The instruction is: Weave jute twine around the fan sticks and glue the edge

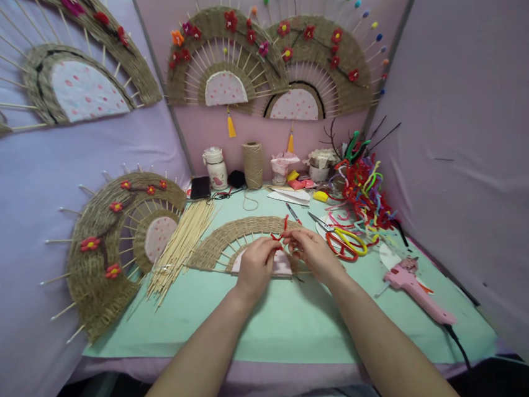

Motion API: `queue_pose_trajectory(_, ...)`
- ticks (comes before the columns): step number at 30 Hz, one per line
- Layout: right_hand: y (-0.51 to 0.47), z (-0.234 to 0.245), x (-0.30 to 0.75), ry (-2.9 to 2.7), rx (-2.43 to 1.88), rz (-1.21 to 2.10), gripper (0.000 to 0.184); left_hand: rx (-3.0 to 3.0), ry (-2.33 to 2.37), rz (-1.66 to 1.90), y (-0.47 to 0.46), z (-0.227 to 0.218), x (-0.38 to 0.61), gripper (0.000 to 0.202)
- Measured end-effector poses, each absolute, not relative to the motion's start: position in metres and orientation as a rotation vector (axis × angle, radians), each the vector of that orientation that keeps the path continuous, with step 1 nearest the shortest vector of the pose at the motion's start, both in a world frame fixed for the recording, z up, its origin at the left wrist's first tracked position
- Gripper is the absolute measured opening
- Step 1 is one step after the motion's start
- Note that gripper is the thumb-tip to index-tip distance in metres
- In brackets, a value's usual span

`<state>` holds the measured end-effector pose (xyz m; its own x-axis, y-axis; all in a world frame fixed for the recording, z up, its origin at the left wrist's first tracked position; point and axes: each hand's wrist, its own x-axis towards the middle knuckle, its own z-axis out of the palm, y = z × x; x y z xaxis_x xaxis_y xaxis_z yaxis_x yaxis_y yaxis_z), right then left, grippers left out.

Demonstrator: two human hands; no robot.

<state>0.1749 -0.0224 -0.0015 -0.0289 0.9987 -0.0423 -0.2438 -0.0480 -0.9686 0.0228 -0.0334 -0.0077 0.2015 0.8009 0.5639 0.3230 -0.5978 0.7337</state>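
Note:
Between my fingertips is a red fuzzy pipe cleaner (286, 224), bent, with one end standing up. My left hand (257, 263) pinches it from the left with closed fingers. From the other side, my right hand (312, 250) grips it between thumb and fingers. Both hands are above a woven twine fan (230, 232), which lies on the table with thin sticks and a pale half-round centre. My hands and wrists hide much of its right part. Scissors with red and yellow handles (350, 241) lie just right of my right hand.
A bundle of thin sticks (182, 247) lies left, beside a flower-decorated fan (98, 270). A pink glue gun (418, 293) with a black cord is at right. Behind stand a twine spool (254, 167), a white bottle (215, 169) and a heap of coloured pipe cleaners (364, 192).

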Motion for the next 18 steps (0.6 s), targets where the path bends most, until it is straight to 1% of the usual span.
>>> queue_pose_trajectory(5,-0.0227,-0.0037,0.1748,-1.125,-1.104,1.206,0.03,1.993,1.019,1.357,-0.0315,-0.0127,0.0236,0.018)
queue_pose_trajectory(12,-0.0244,-0.0023,0.1726,-1.221,-1.089,1.079,0.023,1.93,1.008,1.347,-0.033,-0.0108,0.0274,0.017)
queue_pose_trajectory(14,-0.0239,-0.0027,0.1734,-1.22,-1.079,1.081,0.021,1.833,1.024,1.353,-0.0323,-0.0102,0.0284,0.015)
queue_pose_trajectory(18,-0.0241,-0.0022,0.1748,-1.28,-1.095,1.072,0.017,1.441,0.986,1.316,-0.0292,-0.0098,0.0292,0.007)
